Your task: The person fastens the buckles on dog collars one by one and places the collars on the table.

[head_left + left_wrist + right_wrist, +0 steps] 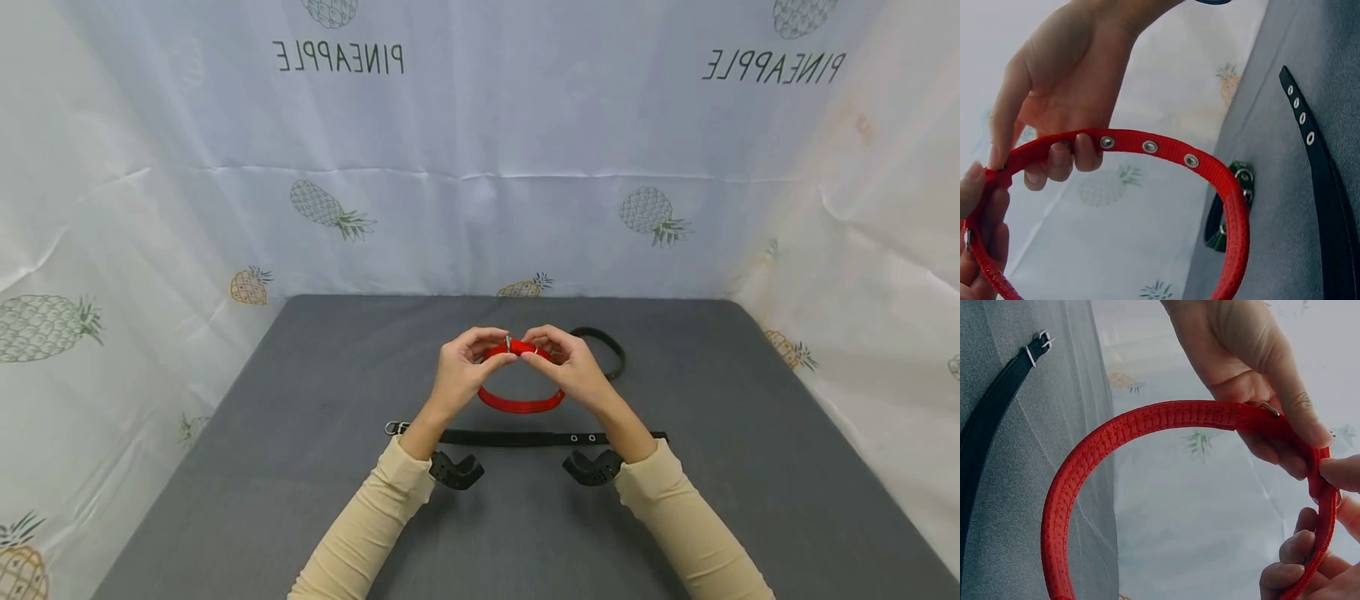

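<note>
Grey felt covers the table [300,467] in the lower half of the head view, with pineapple-printed white sheeting [480,208] hung behind and to both sides. Nearest the camera, two cream sleeves come in from the bottom edge. Just past the wrists a black strap [525,437] with eyelets lies flat, left to right across the middle. Above it, at frame centre, the left hand [459,371] and right hand [572,367] hold a red collar [521,402] looped into a ring, raised off the felt. Thumb and fingertips of each hand pinch the collar's top, where a small metal buckle sits between them. Beyond the right hand, a dark green collar [611,350] rests curled on the felt.
</note>
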The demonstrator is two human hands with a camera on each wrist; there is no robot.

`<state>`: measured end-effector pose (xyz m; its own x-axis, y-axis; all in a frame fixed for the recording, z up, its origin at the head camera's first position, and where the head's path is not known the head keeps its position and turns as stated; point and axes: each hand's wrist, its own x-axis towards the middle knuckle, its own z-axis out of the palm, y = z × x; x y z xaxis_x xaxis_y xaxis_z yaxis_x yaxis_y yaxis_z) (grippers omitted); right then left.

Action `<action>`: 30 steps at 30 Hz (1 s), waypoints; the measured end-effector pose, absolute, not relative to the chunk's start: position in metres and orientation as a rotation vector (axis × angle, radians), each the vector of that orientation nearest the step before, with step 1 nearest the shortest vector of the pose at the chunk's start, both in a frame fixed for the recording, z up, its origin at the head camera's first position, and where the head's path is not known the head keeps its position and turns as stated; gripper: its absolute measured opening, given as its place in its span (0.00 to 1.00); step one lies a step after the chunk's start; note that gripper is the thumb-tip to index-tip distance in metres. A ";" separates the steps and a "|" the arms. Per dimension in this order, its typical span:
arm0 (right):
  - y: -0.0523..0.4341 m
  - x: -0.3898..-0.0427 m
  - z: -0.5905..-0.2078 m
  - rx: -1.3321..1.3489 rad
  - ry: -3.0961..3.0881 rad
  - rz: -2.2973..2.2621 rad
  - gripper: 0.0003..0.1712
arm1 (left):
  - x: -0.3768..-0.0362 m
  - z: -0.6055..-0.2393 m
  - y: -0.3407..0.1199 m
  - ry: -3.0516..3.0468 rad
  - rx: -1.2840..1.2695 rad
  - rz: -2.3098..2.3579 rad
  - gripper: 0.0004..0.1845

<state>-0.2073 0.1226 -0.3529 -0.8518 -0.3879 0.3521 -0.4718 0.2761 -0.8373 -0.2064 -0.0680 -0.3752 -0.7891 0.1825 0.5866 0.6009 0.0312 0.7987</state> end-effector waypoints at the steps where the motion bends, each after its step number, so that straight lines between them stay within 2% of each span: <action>1: 0.123 -0.207 -0.353 0.838 -2.451 1.650 0.11 | -0.207 -0.375 -0.068 -1.997 -0.806 -1.810 0.16; 14: 0.121 -0.211 -0.357 0.875 -2.436 1.690 0.13 | -0.209 -0.375 -0.071 -2.087 -0.831 -1.804 0.16; 24: 0.120 -0.215 -0.359 0.782 -2.434 1.674 0.10 | -0.208 -0.373 -0.073 -2.177 -0.805 -1.852 0.19; 30: 0.120 -0.214 -0.360 0.754 -2.426 1.703 0.11 | -0.210 -0.374 -0.074 -2.171 -0.760 -1.890 0.17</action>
<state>-0.2144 0.1203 -0.3598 -0.8752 -0.3443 0.3398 -0.4366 0.2599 -0.8613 -0.2101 -0.0736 -0.3742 -0.8570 0.2661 0.4414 0.4739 0.0701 0.8778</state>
